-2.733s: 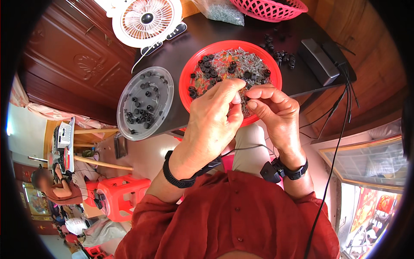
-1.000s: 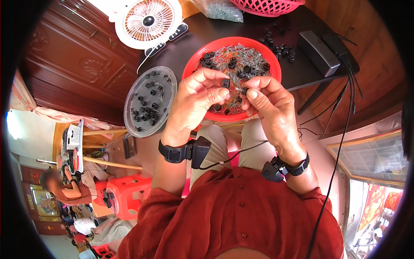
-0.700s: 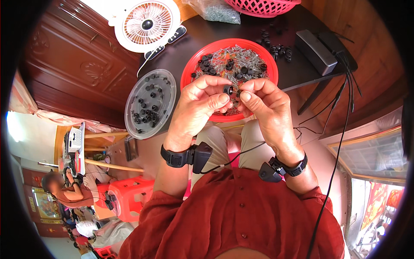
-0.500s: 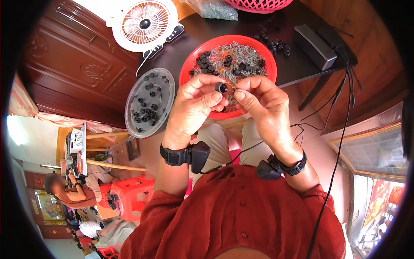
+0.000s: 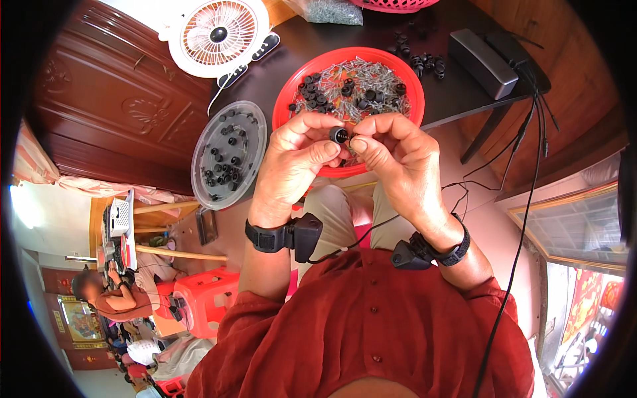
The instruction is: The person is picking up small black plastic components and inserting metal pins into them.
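The left hand (image 5: 285, 162) pinched a black cap (image 5: 338, 134) by thumb and fingers, its open end turned toward the right hand (image 5: 401, 162), whose thumb and forefinger were closed on a small screw (image 5: 348, 137) pointing at that opening. The hands nearly met over the near part of a red tray (image 5: 416, 96) of screws and caps, beside a clear tray (image 5: 251, 149) on the dark table (image 5: 298, 45).

Red buttoned shirt (image 5: 318, 325), black wrist straps (image 5: 265, 239) with boxy modules (image 5: 307, 237), thin black cable (image 5: 379, 227), seemingly beige trousers (image 5: 326, 204)
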`<action>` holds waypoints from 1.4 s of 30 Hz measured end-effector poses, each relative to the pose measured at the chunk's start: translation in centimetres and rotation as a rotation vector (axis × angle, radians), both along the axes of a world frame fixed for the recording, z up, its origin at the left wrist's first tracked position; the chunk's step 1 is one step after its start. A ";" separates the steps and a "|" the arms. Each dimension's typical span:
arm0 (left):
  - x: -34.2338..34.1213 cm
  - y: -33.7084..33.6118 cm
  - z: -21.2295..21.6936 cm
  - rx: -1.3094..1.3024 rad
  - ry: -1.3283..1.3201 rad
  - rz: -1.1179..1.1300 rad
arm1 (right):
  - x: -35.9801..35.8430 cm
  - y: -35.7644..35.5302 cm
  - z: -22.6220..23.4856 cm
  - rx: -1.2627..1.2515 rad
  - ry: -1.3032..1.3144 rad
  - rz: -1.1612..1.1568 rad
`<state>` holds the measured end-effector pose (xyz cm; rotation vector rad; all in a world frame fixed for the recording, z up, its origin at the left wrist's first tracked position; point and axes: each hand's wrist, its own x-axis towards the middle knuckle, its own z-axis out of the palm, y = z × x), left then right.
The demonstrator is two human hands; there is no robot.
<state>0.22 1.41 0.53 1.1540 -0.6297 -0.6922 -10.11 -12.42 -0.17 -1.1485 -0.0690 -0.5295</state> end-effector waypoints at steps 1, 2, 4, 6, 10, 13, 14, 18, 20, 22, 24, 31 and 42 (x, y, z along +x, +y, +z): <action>0.0 0.0 0.0 0.019 -0.011 0.009 | 0.0 0.0 0.0 0.007 -0.003 0.002; -0.1 -0.1 0.1 0.020 -0.011 0.009 | 0.0 0.0 -0.1 0.015 -0.005 0.003; -0.3 -0.1 0.2 0.071 -0.045 0.053 | 0.2 0.2 -0.3 0.008 -0.014 -0.007; -0.1 0.2 0.2 0.090 -0.071 0.034 | 0.2 0.2 -0.4 0.003 -0.024 -0.018; -0.6 -0.1 0.4 0.158 -0.194 0.120 | 0.1 0.2 -0.5 -0.009 0.019 -0.044; -0.4 0.1 0.4 0.164 -0.198 0.115 | 0.0 -0.1 -0.6 -0.048 0.050 -0.055; -0.4 0.1 0.4 0.162 -0.199 0.117 | 0.0 -0.2 -0.6 -0.066 0.067 -0.047; -0.5 0.1 0.3 0.132 -0.158 0.122 | 0.1 -0.5 -0.6 -0.029 0.163 0.018; -0.8 -0.1 0.3 0.128 -0.175 0.123 | 0.5 -0.7 -1.2 0.087 0.084 0.062; -1.2 -0.4 0.5 0.100 -0.177 0.136 | 0.5 -0.9 -1.0 0.147 0.098 0.121; -0.8 -0.4 0.3 0.068 -0.246 0.114 | 0.5 -1.1 -1.0 0.207 0.113 0.178; -1.1 -0.6 1.0 0.142 -0.533 0.202 | 0.8 -1.5 -1.5 0.449 0.096 0.393; -1.8 -0.9 2.1 0.217 -0.602 0.221 | 1.1 -1.0 -2.0 0.765 0.035 0.539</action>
